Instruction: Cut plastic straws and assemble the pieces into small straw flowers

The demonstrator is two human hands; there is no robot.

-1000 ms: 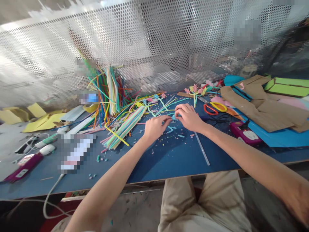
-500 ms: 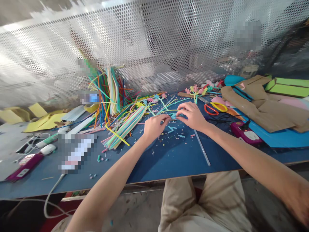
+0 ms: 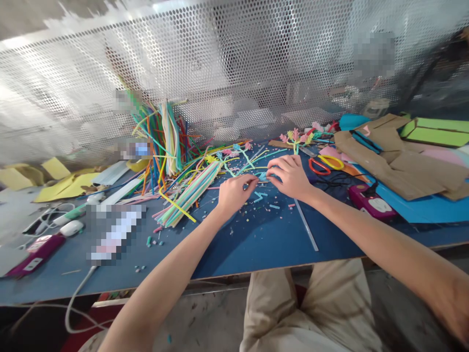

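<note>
A small light-blue pipe-cleaner piece (image 3: 262, 176), bent into shape, is pinched between my two hands above the tabletop. My left hand (image 3: 235, 194) grips its left end between thumb and forefinger. From the right, my right hand (image 3: 290, 177) closes thumb and fingers on the other end, covering part of it. Short blue pipe-cleaner cuttings (image 3: 259, 196) lie scattered just below the hands. Behind the hands are finished pipe-cleaner flowers (image 3: 296, 137) in pink and yellow on green stems. A pale pastel pipe-cleaner bundle (image 3: 192, 193) lies left of my left hand.
Upright coloured pipe cleaners (image 3: 170, 139) stand at the back left, before a perforated metal screen (image 3: 256, 58). Scissors (image 3: 331, 161), brown paper (image 3: 395, 161) and a purple power strip (image 3: 372, 201) lie right. A translucent stick (image 3: 306, 227) lies near the front; a phone (image 3: 119, 232) charges left.
Both hands stay in nearly the same place with the blue piece between them. The right-hand fingers have shifted very slightly; the view has drifted a little.
</note>
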